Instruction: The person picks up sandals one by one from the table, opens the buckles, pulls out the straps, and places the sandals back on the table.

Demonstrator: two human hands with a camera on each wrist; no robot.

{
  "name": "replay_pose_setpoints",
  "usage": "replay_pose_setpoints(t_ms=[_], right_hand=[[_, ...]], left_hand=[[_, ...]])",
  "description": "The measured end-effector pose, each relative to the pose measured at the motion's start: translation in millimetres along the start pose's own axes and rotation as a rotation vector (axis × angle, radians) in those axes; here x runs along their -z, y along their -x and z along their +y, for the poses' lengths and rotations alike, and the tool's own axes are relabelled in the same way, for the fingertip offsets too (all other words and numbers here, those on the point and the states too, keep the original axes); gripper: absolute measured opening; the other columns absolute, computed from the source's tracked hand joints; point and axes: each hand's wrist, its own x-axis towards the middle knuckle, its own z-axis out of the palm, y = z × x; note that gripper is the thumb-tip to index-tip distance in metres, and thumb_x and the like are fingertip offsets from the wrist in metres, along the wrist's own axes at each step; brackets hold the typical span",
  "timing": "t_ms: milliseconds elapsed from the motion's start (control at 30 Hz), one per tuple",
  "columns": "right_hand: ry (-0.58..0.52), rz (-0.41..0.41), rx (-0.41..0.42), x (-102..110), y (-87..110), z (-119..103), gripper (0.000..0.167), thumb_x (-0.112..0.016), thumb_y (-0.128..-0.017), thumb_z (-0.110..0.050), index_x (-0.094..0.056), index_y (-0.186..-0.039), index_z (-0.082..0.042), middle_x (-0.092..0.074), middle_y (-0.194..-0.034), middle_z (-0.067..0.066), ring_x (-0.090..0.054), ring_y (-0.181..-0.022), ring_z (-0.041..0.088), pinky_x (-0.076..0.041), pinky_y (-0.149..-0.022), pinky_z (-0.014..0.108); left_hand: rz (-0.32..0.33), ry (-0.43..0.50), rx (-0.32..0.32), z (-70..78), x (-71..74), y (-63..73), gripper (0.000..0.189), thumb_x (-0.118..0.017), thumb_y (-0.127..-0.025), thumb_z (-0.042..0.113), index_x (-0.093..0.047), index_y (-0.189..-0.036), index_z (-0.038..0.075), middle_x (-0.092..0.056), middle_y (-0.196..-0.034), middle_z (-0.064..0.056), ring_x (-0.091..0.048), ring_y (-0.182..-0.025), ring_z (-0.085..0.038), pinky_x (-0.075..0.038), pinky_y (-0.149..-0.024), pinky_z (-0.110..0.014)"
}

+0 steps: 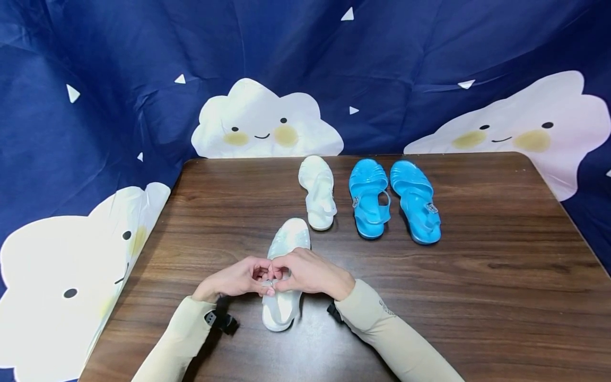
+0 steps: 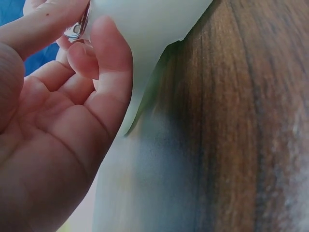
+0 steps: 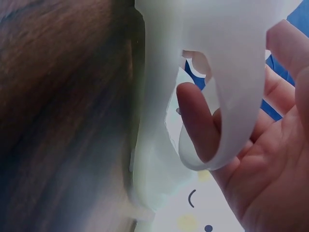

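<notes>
A white jelly sandal (image 1: 292,233) lies on the table, toe pointing away, with both hands over its ankle strap. At the strap's left side my left hand (image 1: 234,278) pinches near the metal buckle (image 2: 76,31), thumb and fingers bent close together. My right hand (image 1: 312,271) meets it from the other side and holds the strap. In the right wrist view the pale strap (image 3: 239,96) loops around a finger of that hand. The fingertips cover most of the buckle in the head view.
Further back stands a second white sandal (image 1: 319,185). To its right are two blue sandals, a left one (image 1: 368,178) and a right one (image 1: 411,178), on the brown wooden table (image 1: 501,254). A dark blue cloud-print curtain (image 1: 372,58) hangs behind.
</notes>
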Motion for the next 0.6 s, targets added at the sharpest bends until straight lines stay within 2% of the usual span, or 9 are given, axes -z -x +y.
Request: replay_pose_setpoints(t_ms=[400,600], right_hand=[[-0.008,0.017,0.027,-4.4,-0.6,0.8,0.020,-0.071,-0.081,-0.030,-0.055,-0.076,-0.019,-0.042,-0.066,-0.013,-0.038,-0.060,0.000,-0.031,-0.057,0.013],[0.016,-0.004,0.004,-2.0,0.4,0.8,0.020,-0.069,-0.083,-0.029,-0.053,-0.076,-0.018,-0.039,-0.064,-0.013,-0.037,-0.058,0.002,-0.030,-0.054,0.016]], left_hand=[[-0.004,0.004,-0.008,-0.6,0.0,0.7,0.022,-0.072,-0.085,0.007,-0.059,-0.099,-0.005,-0.047,-0.076,0.007,-0.045,-0.068,0.001,-0.040,-0.060,-0.013],[0.009,0.013,-0.002,-1.3,0.1,0.7,0.022,-0.073,-0.084,0.007,-0.056,-0.091,-0.005,-0.045,-0.074,0.006,-0.044,-0.067,0.001,-0.038,-0.059,-0.013]])
